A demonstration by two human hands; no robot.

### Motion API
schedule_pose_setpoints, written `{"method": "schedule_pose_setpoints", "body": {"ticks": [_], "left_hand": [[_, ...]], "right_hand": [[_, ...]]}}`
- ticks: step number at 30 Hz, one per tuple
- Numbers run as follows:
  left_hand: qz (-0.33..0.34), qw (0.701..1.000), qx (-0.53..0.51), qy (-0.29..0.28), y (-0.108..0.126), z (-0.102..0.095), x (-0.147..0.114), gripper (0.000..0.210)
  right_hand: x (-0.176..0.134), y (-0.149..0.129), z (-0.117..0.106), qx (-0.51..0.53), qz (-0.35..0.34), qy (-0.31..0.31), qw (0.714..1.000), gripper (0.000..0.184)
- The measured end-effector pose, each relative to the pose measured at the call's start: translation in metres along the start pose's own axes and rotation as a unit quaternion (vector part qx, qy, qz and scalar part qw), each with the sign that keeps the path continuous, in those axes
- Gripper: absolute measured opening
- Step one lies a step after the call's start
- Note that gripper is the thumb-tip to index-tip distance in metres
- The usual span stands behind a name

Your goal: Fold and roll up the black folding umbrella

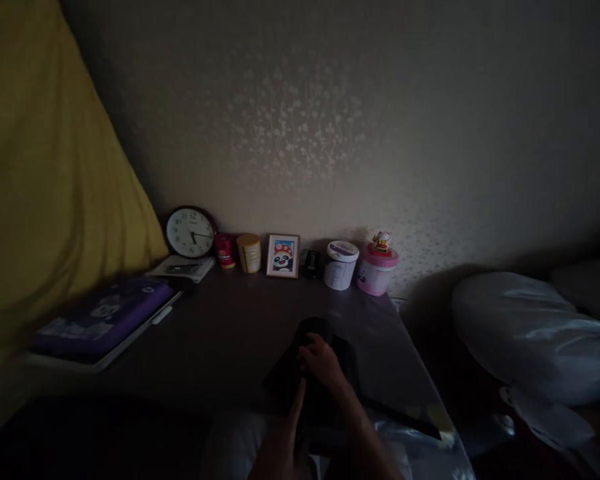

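A dark black bag, seemingly of fabric, lies at the near edge of the table; the dim light hides its details. A black strap runs from it to the right. My right hand is on top of the bag, its fingers curled and closed at the surface; whatever small part they pinch is too dark to make out. Lower down, my left hand grips the bag's near side, with one digit extended along it and the other fingers hidden.
Along the wall on the table stand a round clock, a red container, a yellow tub, a panda picture frame, a white tub and a pink tub. A purple case lies left; pale plastic bags sit right.
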State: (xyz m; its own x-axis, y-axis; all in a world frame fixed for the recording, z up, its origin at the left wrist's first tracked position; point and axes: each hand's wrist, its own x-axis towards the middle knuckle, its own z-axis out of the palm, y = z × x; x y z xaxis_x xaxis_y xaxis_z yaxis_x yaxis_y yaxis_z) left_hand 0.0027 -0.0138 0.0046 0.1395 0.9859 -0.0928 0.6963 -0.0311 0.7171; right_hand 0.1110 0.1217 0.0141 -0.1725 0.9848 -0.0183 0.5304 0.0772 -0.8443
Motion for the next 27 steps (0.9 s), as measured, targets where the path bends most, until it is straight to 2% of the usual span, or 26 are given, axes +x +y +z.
{"method": "schedule_pose_setpoints", "body": {"ticks": [4, 6, 8, 11, 14, 18, 21, 24, 27], "left_hand": [[0.045, 0.998, -0.035, -0.007, -0.007, 0.003, 0.002, 0.071], [0.049, 0.998, -0.042, -0.001, -0.012, 0.006, 0.002, 0.067], [0.045, 0.998, -0.042, 0.002, -0.016, 0.01, 0.003, 0.065], [0.038, 0.999, -0.038, 0.007, -0.02, 0.017, 0.003, 0.065], [0.048, 0.998, -0.023, 0.021, -0.023, 0.023, 0.005, 0.063], [0.01, 1.0, -0.012, 0.025, -0.022, 0.028, 0.006, 0.066], [-0.022, 1.0, -0.011, 0.011, -0.019, 0.026, 0.008, 0.069], [-0.036, 0.999, -0.014, 0.008, -0.018, 0.022, 0.008, 0.07], [-0.025, 0.999, -0.029, 0.011, -0.018, 0.019, 0.006, 0.067]], "right_hand": [[-0.004, -0.002, -0.001, 0.011, -0.01, -0.013, 1.0, 0.032], [-0.012, -0.001, -0.004, 0.041, -0.046, -0.012, 0.998, 0.029], [-0.023, 0.002, -0.007, 0.043, -0.103, 0.029, 0.993, 0.028], [-0.036, 0.01, -0.011, -0.044, -0.207, 0.111, 0.971, 0.025], [-0.032, 0.02, -0.011, -0.141, -0.286, 0.115, 0.941, 0.023], [0.002, 0.032, -0.017, -0.225, -0.289, 0.116, 0.923, 0.028], [0.026, 0.039, -0.026, -0.254, -0.257, 0.152, 0.92, 0.03], [0.028, 0.041, -0.028, -0.247, -0.249, 0.192, 0.916, 0.031], [0.013, 0.041, -0.02, -0.221, -0.298, 0.144, 0.917, 0.029]]}}
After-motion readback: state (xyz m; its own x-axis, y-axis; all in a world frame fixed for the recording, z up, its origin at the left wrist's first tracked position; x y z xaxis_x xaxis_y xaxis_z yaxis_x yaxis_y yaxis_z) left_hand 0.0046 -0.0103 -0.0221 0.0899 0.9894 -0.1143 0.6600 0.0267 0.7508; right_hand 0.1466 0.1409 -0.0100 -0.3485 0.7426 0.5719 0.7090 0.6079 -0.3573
